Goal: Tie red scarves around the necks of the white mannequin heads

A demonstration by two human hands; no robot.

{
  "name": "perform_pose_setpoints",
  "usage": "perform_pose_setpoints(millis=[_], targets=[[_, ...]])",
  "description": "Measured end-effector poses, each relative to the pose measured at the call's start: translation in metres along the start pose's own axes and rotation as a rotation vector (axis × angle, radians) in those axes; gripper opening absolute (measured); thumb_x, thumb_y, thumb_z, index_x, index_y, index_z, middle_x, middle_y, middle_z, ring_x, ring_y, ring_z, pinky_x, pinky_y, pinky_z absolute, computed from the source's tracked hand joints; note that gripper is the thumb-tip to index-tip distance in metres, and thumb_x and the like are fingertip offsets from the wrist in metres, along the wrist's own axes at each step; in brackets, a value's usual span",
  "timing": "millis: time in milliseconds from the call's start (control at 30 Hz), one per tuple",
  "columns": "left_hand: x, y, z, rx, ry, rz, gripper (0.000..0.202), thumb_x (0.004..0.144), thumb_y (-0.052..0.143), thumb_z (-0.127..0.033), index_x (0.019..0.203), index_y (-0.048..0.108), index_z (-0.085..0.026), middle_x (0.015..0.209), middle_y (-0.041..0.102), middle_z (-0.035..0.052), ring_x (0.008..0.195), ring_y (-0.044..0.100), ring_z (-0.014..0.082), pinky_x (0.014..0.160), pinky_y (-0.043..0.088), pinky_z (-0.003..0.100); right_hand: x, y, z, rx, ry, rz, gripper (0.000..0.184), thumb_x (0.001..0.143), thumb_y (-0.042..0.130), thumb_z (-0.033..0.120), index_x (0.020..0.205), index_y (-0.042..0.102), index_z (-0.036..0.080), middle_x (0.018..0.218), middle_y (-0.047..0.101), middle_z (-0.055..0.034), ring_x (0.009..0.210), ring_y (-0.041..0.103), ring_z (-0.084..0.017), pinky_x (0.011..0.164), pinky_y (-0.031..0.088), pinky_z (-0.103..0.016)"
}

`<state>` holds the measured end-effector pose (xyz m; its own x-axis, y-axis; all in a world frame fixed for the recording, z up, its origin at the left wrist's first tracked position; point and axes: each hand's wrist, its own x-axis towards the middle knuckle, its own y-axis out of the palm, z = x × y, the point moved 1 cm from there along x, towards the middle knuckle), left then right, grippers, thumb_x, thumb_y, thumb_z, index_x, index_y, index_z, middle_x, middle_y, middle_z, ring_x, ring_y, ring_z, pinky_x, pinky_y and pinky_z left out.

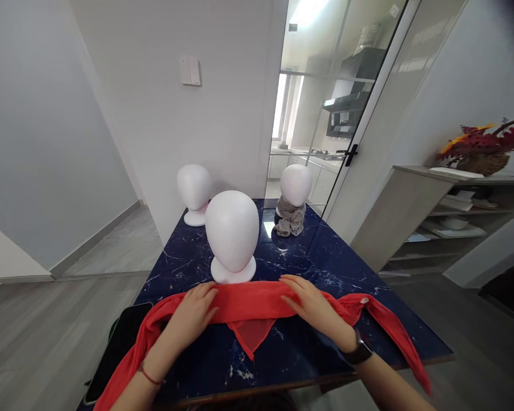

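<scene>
A red scarf (pixel 248 302), folded into a wide band, lies across the near part of the dark blue marbled table (pixel 278 365). One thin pointed corner hangs out below the band toward me. My left hand (pixel 196 308) rests on the band's left part, thumb apart from the fingers. On the right part lies my right hand (pixel 306 299), its fingers stretched toward the far edge and the thumb apart. The scarf's ends trail off to both sides, past the table's front edge. Just behind the band stands a white foam head (pixel 232 231) on a round base.
At the back left is a second foam head (pixel 194 188). A third foam head (pixel 296 184), at the back right, wears a grey-brown scarf (pixel 289 217). A black tablet-like object (pixel 120 348) lies at the left edge. Right of the table are a glass door (pixel 317 108) and a shelf (pixel 428 194).
</scene>
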<state>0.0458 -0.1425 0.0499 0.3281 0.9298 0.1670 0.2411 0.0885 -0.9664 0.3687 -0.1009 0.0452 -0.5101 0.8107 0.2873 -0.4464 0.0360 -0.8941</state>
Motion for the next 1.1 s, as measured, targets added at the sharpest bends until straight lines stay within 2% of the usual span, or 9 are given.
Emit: perform_pose_setpoints(millis=[100, 200, 400, 500, 700, 800, 867, 967, 1100], targets=[[0.010, 0.018, -0.019, -0.022, 0.018, 0.032, 0.043, 0.082, 0.047, -0.014, 0.125, 0.049, -0.016, 0.134, 0.049, 0.0113, 0.122, 0.045, 0.0241, 0.100, 0.038, 0.040, 0.022, 0.023, 0.018, 0.066, -0.002, 0.092, 0.054, 0.089, 0.050, 0.032, 0.138, 0.034, 0.018, 0.140, 0.042, -0.0113, 0.127, 0.041, -0.022, 0.103, 0.037, -0.040], [0.013, 0.021, -0.027, 0.017, -0.061, 0.098, 0.050, 0.078, 0.047, -0.009, 0.128, 0.045, -0.012, 0.132, 0.051, 0.0137, 0.119, 0.047, 0.0258, 0.099, 0.038, 0.040, 0.031, 0.032, 0.026, 0.039, 0.012, 0.201, 0.059, 0.084, 0.055, 0.028, 0.138, 0.033, 0.019, 0.133, 0.049, -0.0131, 0.119, 0.048, -0.027, 0.096, 0.039, -0.047], [0.008, 0.017, -0.039, 0.147, -0.016, 0.148, 0.042, 0.075, 0.041, 0.000, 0.111, 0.057, -0.014, 0.107, 0.063, 0.0101, 0.101, 0.054, 0.0267, 0.088, 0.042, 0.043, 0.012, 0.024, 0.036, -0.086, -0.190, 0.207, 0.022, 0.089, 0.046, 0.012, 0.106, 0.056, 0.020, 0.095, 0.061, -0.0047, 0.088, 0.057, -0.018, 0.081, 0.041, -0.033], [-0.006, 0.027, -0.042, 0.187, 0.099, 0.111, 0.042, 0.080, 0.034, 0.001, 0.109, 0.060, -0.016, 0.115, 0.060, 0.0105, 0.109, 0.052, 0.0259, 0.094, 0.039, 0.046, -0.009, 0.019, 0.038, -0.204, -0.295, 0.218, 0.021, 0.089, 0.046, 0.012, 0.106, 0.056, 0.020, 0.096, 0.059, -0.0047, 0.085, 0.055, -0.018, 0.076, 0.040, -0.032], [-0.038, 0.049, -0.050, 0.120, 0.122, 0.149, 0.067, 0.070, 0.036, 0.005, 0.133, 0.046, -0.018, 0.135, 0.051, 0.0111, 0.120, 0.049, 0.0274, 0.098, 0.042, 0.045, -0.019, -0.003, 0.048, -0.081, -0.140, 0.247, 0.015, 0.086, 0.057, 0.032, 0.093, 0.064, 0.022, 0.097, 0.058, -0.0045, 0.091, 0.054, -0.021, 0.081, 0.042, -0.036], [-0.037, 0.050, -0.066, 0.018, 0.122, 0.188, 0.068, 0.072, 0.035, 0.004, 0.136, 0.044, -0.018, 0.136, 0.050, 0.0111, 0.123, 0.047, 0.0265, 0.100, 0.042, 0.044, -0.006, 0.005, 0.066, 0.059, -0.130, 0.215, 0.037, 0.081, 0.062, 0.037, 0.115, 0.058, 0.023, 0.117, 0.055, -0.0073, 0.106, 0.052, -0.023, 0.093, 0.041, -0.038], [-0.036, 0.046, -0.073, -0.094, 0.143, 0.166, 0.066, 0.076, 0.035, 0.001, 0.138, 0.039, -0.020, 0.139, 0.047, 0.0096, 0.125, 0.045, 0.0222, 0.102, 0.042, 0.038, -0.001, 0.020, 0.078, 0.171, -0.171, 0.262, 0.069, 0.078, 0.066, 0.034, 0.138, 0.036, 0.022, 0.136, 0.044, -0.0090, 0.120, 0.045, -0.023, 0.100, 0.038, -0.036], [-0.044, 0.040, -0.059, -0.196, 0.130, 0.028, 0.067, 0.079, 0.037, -0.002, 0.142, 0.031, -0.025, 0.146, 0.038, 0.0055, 0.130, 0.040, 0.0160, 0.103, 0.041, 0.031, -0.004, 0.043, 0.084, 0.204, -0.133, 0.326, 0.074, 0.081, 0.060, 0.023, 0.144, 0.023, 0.019, 0.141, 0.039, -0.0113, 0.127, 0.040, -0.024, 0.105, 0.035, -0.037], [-0.069, 0.043, -0.007, -0.035, -0.062, -0.222, 0.066, 0.075, 0.040, -0.004, 0.137, 0.039, -0.026, 0.141, 0.044, 0.0069, 0.131, 0.037, 0.0254, 0.105, 0.036, 0.049, -0.014, 0.046, 0.073, 0.225, -0.050, 0.351, 0.047, 0.079, 0.048, 0.009, 0.125, 0.051, 0.020, 0.111, 0.059, -0.0083, 0.102, 0.056, -0.022, 0.091, 0.045, -0.035]])
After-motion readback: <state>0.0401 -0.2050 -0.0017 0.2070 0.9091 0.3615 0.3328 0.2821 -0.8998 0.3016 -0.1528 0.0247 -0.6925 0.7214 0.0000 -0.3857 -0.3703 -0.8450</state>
